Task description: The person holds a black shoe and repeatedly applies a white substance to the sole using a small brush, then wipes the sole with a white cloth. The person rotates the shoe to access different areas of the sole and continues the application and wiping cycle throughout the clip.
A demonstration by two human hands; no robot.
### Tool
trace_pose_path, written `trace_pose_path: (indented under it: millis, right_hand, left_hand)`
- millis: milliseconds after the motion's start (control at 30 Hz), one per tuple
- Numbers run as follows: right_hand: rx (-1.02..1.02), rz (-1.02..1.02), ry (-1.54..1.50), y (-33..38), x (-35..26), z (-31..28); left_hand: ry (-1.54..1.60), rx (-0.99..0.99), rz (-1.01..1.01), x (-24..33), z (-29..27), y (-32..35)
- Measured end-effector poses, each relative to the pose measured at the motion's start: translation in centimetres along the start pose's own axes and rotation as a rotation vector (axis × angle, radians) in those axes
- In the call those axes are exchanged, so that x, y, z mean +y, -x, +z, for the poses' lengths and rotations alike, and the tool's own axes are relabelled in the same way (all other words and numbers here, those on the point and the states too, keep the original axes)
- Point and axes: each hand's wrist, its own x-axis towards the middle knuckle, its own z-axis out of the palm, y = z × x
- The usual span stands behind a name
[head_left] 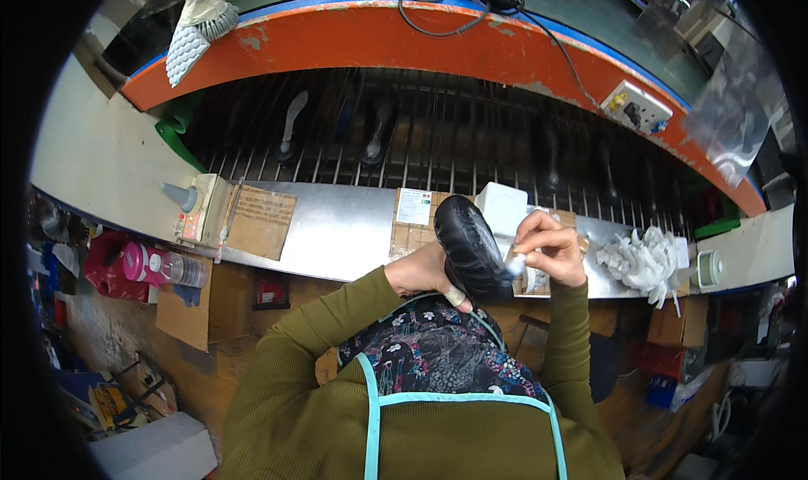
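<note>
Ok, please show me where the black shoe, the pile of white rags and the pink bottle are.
black shoe [468, 242]: head view, middle of its glossy upper.
pile of white rags [641, 259]: head view, centre of the heap on the metal shelf.
pink bottle [139, 264]: head view, its pink body, at left.

We see a metal shelf [337, 227] running left to right below an orange-edged rack [438, 135] of dark bars. On the shelf, from left: a grey cone [181, 197] on a small box [204, 210], a cardboard sheet [263, 221], a 2nd cardboard piece [412, 227] w/ a white label, a white box [502, 207], a heap of white rags [641, 259], and a small round container [711, 269] at far right. Soles [292, 125] lie on the rack bars.
</note>
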Motion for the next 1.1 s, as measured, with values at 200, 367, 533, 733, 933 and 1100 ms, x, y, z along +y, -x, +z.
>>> trace_pose_path:
  millis: [200, 367, 533, 733, 933, 1100]
  right_hand:
    - [0.263, -0.169, -0.269, -1.7, -0.1, 2.5]
    - [0.117, -0.194, -0.254, -4.5, -1.8, 5.2]
    - [-0.018, -0.252, -0.175, -4.9, -1.1, 5.3]
    - [0.09, -0.224, -0.248, -5.1, -2.1, 6.7]
    - [0.045, -0.341, -0.385, -6.0, -2.0, 7.0]
    - [0.036, -0.334, -0.399, -6.5, -3.0, 7.2]
  left_hand:
    - [-0.432, 0.22, 0.134, -2.0, -2.0, -0.4]
    - [-0.658, 0.261, 0.05, -1.8, -2.3, 0.1]
    - [-0.653, 0.238, 0.136, -3.7, -2.7, 0.0]
    - [-0.406, 0.148, 0.089, -3.9, -2.3, 0.2]
    - [-0.273, 0.044, 0.073, -3.0, -2.0, 0.3]
    - [-0.164, 0.016, 0.09, -1.6, -1.3, 0.9]
